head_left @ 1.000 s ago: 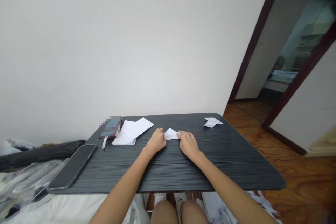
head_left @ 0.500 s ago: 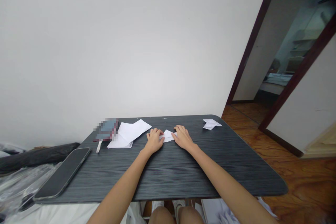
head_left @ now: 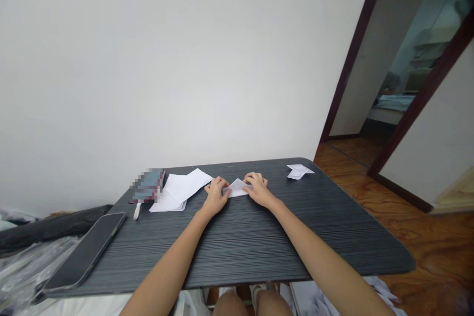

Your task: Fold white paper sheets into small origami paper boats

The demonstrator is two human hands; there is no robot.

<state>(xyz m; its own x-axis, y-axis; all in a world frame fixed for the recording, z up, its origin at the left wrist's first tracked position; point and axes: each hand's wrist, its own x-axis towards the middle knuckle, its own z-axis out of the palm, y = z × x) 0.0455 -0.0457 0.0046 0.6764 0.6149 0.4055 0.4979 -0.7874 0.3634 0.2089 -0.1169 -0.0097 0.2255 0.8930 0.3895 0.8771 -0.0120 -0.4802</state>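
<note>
Bench (head_left: 252,256): dark, striped, carrying everything below.
Loose sheets (head_left: 187,185): white, overlapping, left of both hands.
Left hand (head_left: 217,195): fingers narrow, seemingly pinching the left end of the folded paper (head_left: 237,188).
Right hand (head_left: 258,190): fingers arched, likewise on its right end.
Folded paper: between the hands over the bench, peak pointing away; the crosswise band seen half a second ago shows less clearly, so its shaping looks unfinished.

Pale wall (head_left: 222,59) behind dark table (head_left: 351,227), brown wood-grain floor (head_left: 437,242) at right
</note>
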